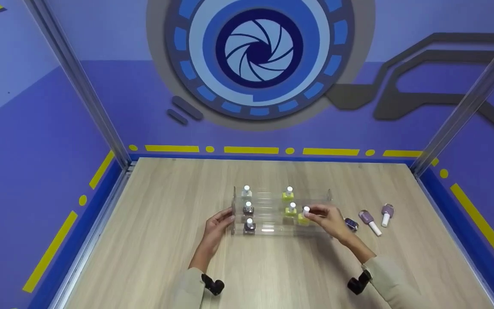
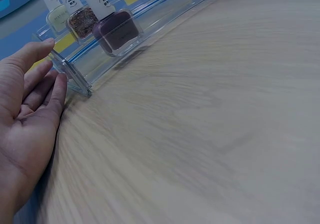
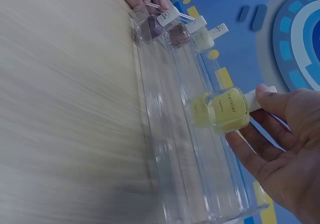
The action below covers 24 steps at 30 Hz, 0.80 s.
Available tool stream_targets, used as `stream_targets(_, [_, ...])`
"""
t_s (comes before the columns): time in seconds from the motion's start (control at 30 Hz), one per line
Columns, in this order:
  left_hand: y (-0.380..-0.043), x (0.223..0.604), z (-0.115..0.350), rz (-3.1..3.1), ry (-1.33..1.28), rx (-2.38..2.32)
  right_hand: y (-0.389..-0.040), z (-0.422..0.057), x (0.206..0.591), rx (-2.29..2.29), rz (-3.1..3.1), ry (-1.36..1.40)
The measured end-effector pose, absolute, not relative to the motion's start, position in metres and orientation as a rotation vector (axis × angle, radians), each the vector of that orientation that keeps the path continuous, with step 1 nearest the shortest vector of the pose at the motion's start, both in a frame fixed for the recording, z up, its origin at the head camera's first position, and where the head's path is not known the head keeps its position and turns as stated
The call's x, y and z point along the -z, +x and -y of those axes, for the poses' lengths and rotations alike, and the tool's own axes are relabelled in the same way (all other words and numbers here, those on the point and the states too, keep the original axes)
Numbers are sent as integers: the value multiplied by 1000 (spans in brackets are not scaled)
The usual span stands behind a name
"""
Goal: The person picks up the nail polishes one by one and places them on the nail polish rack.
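My right hand [image 1: 327,219] pinches the white cap of a yellow nail polish bottle [image 3: 230,109], held tilted over the right part of a clear stepped display stand [image 1: 268,231]. Another two yellow bottles [image 1: 290,211] stand on the back and middle tiers. At the stand's left end, my left hand [image 2: 30,114] rests against the side panel with loosely bent fingers. Just inside that panel, a dark purple bottle [image 2: 119,32], a brown speckled bottle [image 2: 83,22] and a pale bottle [image 2: 58,18] occupy the three tiers, front to back.
Right of the stand, a dark bottle [image 1: 351,224] and two mauve bottles [image 1: 367,217] lie on the wooden table [image 1: 165,193]. Blue panels [image 1: 101,98] and metal posts [image 1: 79,81] bound the table at the back and sides.
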<state>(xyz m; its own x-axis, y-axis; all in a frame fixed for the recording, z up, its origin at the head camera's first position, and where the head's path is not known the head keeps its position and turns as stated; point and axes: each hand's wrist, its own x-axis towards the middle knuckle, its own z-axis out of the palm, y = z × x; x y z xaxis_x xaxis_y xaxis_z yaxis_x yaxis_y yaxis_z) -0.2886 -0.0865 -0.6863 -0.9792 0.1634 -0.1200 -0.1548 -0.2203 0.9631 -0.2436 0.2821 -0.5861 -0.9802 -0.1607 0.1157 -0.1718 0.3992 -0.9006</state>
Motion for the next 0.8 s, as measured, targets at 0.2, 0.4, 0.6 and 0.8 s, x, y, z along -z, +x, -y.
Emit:
stream_targets(0.2, [-290, 687, 86, -1812, 8, -2313, -245, -271, 593, -1714, 2628, 361])
stream_targets(0.4, [-290, 687, 87, -1802, 13, -2327, -246, -263, 600, -1716, 2645, 327])
stream_targets(0.6, [-289, 687, 87, -1796, -4, -2337, -247, -257, 608, -1747, 2653, 321])
stream_targets(0.8, [-290, 686, 84, -1831, -26, -2306, -247, -253, 610, -1702, 2669, 367])
